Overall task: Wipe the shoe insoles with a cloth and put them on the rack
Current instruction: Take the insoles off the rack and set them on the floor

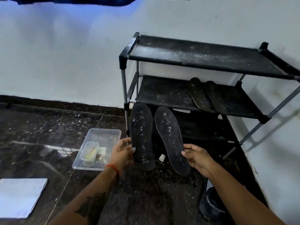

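Observation:
I hold two black insoles speckled with white dust upright in front of the rack. My left hand point(123, 151) grips the left insole point(142, 135) by its left edge. My right hand point(197, 157) grips the right insole point(170, 138) by its right edge near the heel. The black shoe rack point(203, 62) stands against the white wall, its shelves dusty. Two more dusty insoles point(207, 96) lie side by side on its middle shelf. A dark blue cloth with white stripes point(211, 202) lies on the floor under my right forearm.
A clear plastic tray point(103, 135) holding a small lidded box point(90, 151) sits on the dark stone floor to the left. A white pad point(19, 195) lies at the lower left. A small white cap point(161, 157) rests on the floor between the insoles.

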### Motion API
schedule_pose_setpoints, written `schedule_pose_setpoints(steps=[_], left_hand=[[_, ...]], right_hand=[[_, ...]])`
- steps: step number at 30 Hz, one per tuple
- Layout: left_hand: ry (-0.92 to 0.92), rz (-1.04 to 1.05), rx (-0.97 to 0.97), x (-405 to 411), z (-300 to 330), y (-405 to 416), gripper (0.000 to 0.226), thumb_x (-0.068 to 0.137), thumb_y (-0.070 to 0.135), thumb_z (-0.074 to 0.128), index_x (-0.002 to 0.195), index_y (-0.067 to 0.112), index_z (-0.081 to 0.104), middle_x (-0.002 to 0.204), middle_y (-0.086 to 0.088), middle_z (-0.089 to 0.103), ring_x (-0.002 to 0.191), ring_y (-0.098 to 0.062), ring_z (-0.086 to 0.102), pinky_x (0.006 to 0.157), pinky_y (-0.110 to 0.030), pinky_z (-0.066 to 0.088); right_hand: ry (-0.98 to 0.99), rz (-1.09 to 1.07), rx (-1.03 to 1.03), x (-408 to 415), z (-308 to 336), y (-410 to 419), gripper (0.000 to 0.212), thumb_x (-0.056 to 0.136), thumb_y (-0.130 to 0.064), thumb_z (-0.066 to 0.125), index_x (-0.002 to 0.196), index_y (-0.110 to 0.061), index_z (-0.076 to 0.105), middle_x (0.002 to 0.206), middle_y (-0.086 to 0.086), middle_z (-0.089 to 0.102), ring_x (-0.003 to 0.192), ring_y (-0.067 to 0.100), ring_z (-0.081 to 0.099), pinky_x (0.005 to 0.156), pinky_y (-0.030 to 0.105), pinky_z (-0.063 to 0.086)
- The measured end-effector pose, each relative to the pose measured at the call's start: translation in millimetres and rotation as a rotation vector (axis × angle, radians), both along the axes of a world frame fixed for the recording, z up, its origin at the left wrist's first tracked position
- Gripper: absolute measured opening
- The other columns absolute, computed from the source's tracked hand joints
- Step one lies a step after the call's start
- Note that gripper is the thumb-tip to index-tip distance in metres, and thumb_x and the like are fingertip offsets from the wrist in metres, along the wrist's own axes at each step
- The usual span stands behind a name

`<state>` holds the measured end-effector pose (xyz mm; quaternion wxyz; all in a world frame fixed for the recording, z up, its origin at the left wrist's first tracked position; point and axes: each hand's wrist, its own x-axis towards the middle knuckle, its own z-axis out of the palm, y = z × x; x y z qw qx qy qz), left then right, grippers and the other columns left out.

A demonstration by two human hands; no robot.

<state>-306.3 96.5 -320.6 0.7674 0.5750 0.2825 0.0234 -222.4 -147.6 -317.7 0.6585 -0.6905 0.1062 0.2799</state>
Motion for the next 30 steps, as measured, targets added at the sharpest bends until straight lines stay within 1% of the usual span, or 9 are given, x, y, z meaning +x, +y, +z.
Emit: schedule_pose_setpoints(steps=[2, 4, 9, 14, 21, 24, 28, 29, 30], left_hand=[[0.055, 0.038, -0.008, -7.0, -23.8, 1.7, 0.029, 0.091, -0.010, 0.047, 0.092, 0.017, 0.054, 0.068, 0.000, 0.060, 0.041, -0.007, 0.045, 0.034, -0.013, 0.034], [0.109, 0.066, -0.023, -13.5, -49.5, 4.1, 0.030, 0.090, -0.013, 0.046, 0.091, 0.016, 0.053, 0.063, 0.002, 0.060, 0.030, -0.002, 0.039, 0.031, -0.011, 0.030], [0.217, 0.096, -0.048, -22.7, -125.3, 11.2, 0.027, 0.091, -0.014, 0.044, 0.106, 0.007, 0.052, 0.055, 0.007, 0.063, 0.029, -0.002, 0.038, 0.031, -0.010, 0.029], [0.344, 0.156, -0.037, -19.1, -191.1, 15.1, 0.028, 0.090, -0.014, 0.045, 0.109, 0.006, 0.051, 0.078, -0.009, 0.061, 0.028, -0.005, 0.041, 0.032, -0.012, 0.032], [0.430, 0.236, -0.047, -10.1, -255.9, 20.6, 0.028, 0.090, -0.010, 0.046, 0.107, 0.010, 0.054, 0.081, -0.005, 0.063, 0.031, -0.005, 0.042, 0.035, -0.014, 0.037], [0.463, 0.213, -0.016, -7.1, -267.3, 24.2, 0.028, 0.091, -0.009, 0.046, 0.106, 0.013, 0.053, 0.081, -0.003, 0.063, 0.037, -0.005, 0.049, 0.035, -0.016, 0.041], [0.517, 0.186, 0.020, -5.2, -275.8, 31.7, 0.023, 0.090, -0.004, 0.054, 0.106, 0.012, 0.054, 0.089, -0.006, 0.065, 0.062, -0.018, 0.056, 0.041, -0.021, 0.048], [0.526, 0.179, 0.071, -5.8, -278.8, 33.7, 0.024, 0.087, 0.002, 0.061, 0.108, 0.012, 0.057, 0.093, -0.005, 0.067, 0.066, -0.020, 0.059, 0.047, -0.024, 0.052], [0.542, 0.156, 0.151, -6.0, -277.6, 34.8, 0.027, 0.082, 0.012, 0.069, 0.107, 0.017, 0.060, 0.097, -0.003, 0.069, 0.074, -0.021, 0.063, 0.059, -0.029, 0.056]], right_hand=[[0.037, 0.018, -0.039, -1.7, -26.2, 7.6, 0.022, 0.086, 0.004, 0.058, 0.096, -0.014, 0.065, 0.087, 0.002, 0.070, 0.081, 0.016, 0.065, 0.070, 0.028, 0.053], [0.075, 0.030, -0.070, -2.2, -53.1, 17.0, 0.022, 0.086, 0.005, 0.058, 0.092, -0.015, 0.065, 0.083, -0.001, 0.070, 0.077, 0.013, 0.065, 0.067, 0.026, 0.053], [0.156, 0.071, -0.121, 4.8, -127.3, 37.8, 0.022, 0.085, 0.005, 0.058, 0.100, -0.011, 0.064, 0.087, 0.002, 0.070, 0.081, 0.014, 0.065, 0.066, 0.026, 0.051], [0.209, 0.087, -0.177, 9.2, -193.6, 52.8, 0.022, 0.086, 0.004, 0.057, 0.101, -0.012, 0.062, 0.083, 0.000, 0.066, 0.075, 0.010, 0.062, 0.056, 0.021, 0.047], [0.260, 0.090, -0.219, 13.2, -259.9, 78.6, 0.025, 0.088, 0.005, 0.054, 0.110, -0.007, 0.059, 0.081, 0.000, 0.061, 0.072, 0.010, 0.058, 0.056, 0.023, 0.046], [0.263, 0.081, -0.260, 13.8, -274.7, 87.9, 0.027, 0.088, 0.005, 0.054, 0.114, -0.004, 0.058, 0.080, 0.001, 0.061, 0.071, 0.011, 0.057, 0.057, 0.024, 0.046], [0.206, 0.082, -0.357, 12.5, -279.6, 96.7, 0.031, 0.085, -0.001, 0.061, 0.117, 0.000, 0.058, 0.098, 0.009, 0.065, 0.080, 0.015, 0.058, 0.059, 0.020, 0.044], [0.168, 0.095, -0.398, 12.0, -279.8, 97.8, 0.034, 0.084, -0.005, 0.064, 0.118, -0.001, 0.058, 0.102, 0.010, 0.065, 0.082, 0.016, 0.059, 0.063, 0.021, 0.046], [0.132, 0.121, -0.434, 11.5, -279.4, 98.8, 0.039, 0.083, -0.008, 0.066, 0.120, -0.002, 0.058, 0.111, 0.011, 0.065, 0.088, 0.018, 0.061, 0.072, 0.024, 0.049]])
